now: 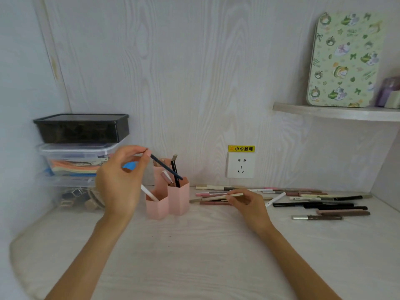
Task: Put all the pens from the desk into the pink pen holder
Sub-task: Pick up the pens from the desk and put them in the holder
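While the left hand (121, 180) pinches a dark pen (166, 167) slanting into the pink holder (171, 202) near the surface's back edge, the right hand (244, 202) grips a beige pen (218, 197) from the pile (313, 202), likely next needing release, then a lift.

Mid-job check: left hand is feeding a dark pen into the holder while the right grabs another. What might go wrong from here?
1. The left hand pinches the dark pen by its very end, steeply tilted; it might catch the rim or the pens already inside and tip the light pink holder.
2. The right hand lifts a beige pen from a crowded pile; neighbours might get nudged and roll across the desk.
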Tool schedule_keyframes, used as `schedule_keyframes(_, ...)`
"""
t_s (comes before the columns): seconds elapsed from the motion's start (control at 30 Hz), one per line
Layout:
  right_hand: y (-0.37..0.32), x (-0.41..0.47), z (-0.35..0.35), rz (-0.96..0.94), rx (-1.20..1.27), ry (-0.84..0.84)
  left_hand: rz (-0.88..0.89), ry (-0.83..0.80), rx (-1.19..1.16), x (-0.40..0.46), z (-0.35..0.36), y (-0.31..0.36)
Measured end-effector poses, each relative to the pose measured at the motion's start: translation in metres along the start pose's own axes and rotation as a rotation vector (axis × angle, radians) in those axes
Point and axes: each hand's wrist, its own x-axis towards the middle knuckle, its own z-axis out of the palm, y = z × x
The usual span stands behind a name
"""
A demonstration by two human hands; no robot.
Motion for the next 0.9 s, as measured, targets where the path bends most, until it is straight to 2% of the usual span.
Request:
schedule_keyframes(0.17,-0.006,0.003,-0.010,0.097,0.301,0.206,0.155,-0.149,0.314,-0.007,0.020,-0.001)
schedule_keyframes(0.33,-0.007,0.004,-0.018,0.109,0.415,0.365,0.272,-0.291,0.407,-0.022,0.033,-0.008)
schedule_keyframes(0.6,-0.024,0.001,-0.008,-0.031,0.433,0.419,0.309,-0.286,0.546,-0.014,0.025,-0.013)
schedule_keyframes(0.73,-0.049,0.003,0.010,-0.109,0.417,0.425,0.271,-0.334,0.671,-0.010,0.021,-0.023)
schedule_keyframes(0.83,-0.078,0.009,0.027,-0.209,0.393,0.424,0.240,-0.388,0.639,-0.013,0.020,-0.030)
schedule_keyframes(0.9,-0.099,0.015,0.040,-0.294,0.380,0.392,0.156,-0.363,0.539,-0.021,0.016,-0.035)
